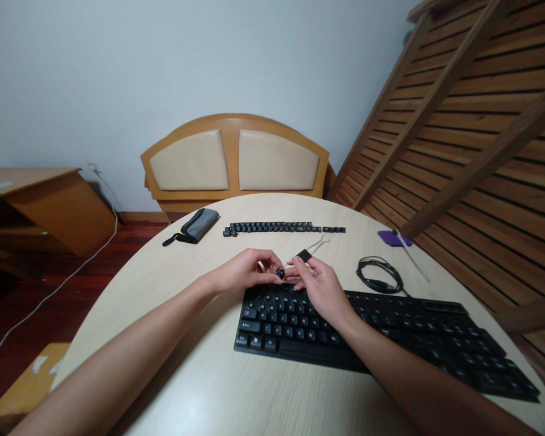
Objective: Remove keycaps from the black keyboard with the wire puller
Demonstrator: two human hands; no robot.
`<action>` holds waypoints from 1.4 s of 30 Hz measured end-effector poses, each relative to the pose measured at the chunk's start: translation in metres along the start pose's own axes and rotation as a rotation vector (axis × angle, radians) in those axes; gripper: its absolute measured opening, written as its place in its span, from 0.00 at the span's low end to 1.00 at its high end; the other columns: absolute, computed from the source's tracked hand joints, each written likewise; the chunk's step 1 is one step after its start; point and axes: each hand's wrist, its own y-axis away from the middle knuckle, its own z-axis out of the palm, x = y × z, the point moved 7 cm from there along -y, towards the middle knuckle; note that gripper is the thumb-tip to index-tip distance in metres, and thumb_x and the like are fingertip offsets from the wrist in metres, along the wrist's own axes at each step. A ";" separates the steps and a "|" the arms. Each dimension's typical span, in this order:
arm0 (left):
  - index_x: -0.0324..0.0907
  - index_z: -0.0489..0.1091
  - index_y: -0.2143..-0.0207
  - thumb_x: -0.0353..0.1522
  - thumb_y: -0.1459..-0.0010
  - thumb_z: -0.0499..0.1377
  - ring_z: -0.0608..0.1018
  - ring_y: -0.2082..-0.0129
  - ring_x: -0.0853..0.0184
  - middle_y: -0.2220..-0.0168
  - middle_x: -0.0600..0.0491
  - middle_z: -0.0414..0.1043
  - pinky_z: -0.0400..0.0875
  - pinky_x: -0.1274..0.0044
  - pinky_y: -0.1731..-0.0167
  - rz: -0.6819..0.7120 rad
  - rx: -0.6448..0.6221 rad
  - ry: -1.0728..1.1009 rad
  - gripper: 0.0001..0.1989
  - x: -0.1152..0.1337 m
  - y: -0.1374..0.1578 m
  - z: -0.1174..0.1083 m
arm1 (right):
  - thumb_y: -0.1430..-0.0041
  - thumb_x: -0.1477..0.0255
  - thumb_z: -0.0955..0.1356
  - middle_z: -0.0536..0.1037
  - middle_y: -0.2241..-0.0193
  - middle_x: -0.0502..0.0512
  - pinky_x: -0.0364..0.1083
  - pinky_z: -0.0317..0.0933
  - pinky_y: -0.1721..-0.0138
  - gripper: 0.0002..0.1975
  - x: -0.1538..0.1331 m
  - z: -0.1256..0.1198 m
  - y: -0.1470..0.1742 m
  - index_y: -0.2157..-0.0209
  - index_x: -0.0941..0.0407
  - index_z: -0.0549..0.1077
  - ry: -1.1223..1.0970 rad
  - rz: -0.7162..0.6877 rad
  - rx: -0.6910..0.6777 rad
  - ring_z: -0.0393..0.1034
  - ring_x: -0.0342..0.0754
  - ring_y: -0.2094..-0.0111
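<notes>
Above the top left part of a black keyboard (300, 351), my left hand (245, 270) pinches a small black keycap (280, 273) between thumb and fingers. Close beside it, my right hand (320, 284) is closed on a wire keycap puller (304, 255) with a black middle. One pair of its bent wire ends points up and away; the other reaches toward the keycap. Whether those wires touch the keycap I cannot tell. Several loose keycaps (272, 227) lie in rows on the table beyond my hands. My right forearm hides part of the keyboard.
On the round table (172, 363), a grey pouch (200, 225) lies at the far left. The coiled black cable (379, 275) sits behind the keyboard. At the right edge are a purple cloth (390, 238) and a thin brush-like tool (412, 257). Wooden slats (481, 151) rise at the right.
</notes>
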 end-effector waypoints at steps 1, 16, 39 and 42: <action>0.37 0.72 0.63 0.34 0.46 0.65 0.73 0.69 0.68 0.68 0.52 0.74 0.68 0.76 0.68 0.009 0.004 0.009 0.10 -0.001 0.000 0.000 | 0.40 0.56 0.65 0.80 0.68 0.59 0.42 0.68 0.72 0.20 0.001 0.000 -0.001 0.63 0.60 0.73 -0.017 0.005 -0.005 0.77 0.49 0.67; 0.38 0.69 0.63 0.31 0.50 0.67 0.72 0.70 0.70 0.68 0.55 0.70 0.67 0.78 0.71 0.037 0.105 0.099 0.13 -0.014 -0.004 0.001 | 0.45 0.54 0.69 0.80 0.68 0.58 0.42 0.69 0.69 0.22 0.007 -0.002 -0.004 0.63 0.60 0.76 -0.096 0.066 -0.006 0.76 0.46 0.68; 0.41 0.74 0.57 0.34 0.39 0.59 0.76 0.64 0.67 0.60 0.48 0.76 0.71 0.77 0.66 0.241 0.064 -0.222 0.10 0.003 0.001 0.005 | 0.47 0.56 0.70 0.79 0.69 0.55 0.44 0.72 0.66 0.20 0.005 -0.003 -0.002 0.64 0.60 0.77 -0.084 0.092 0.025 0.75 0.44 0.72; 0.41 0.74 0.57 0.33 0.39 0.59 0.75 0.60 0.65 0.59 0.48 0.75 0.71 0.76 0.63 0.268 0.062 -0.201 0.09 0.007 0.001 0.005 | 0.46 0.55 0.70 0.79 0.71 0.55 0.44 0.72 0.67 0.21 0.005 -0.003 -0.002 0.65 0.60 0.77 -0.084 0.099 0.017 0.75 0.43 0.72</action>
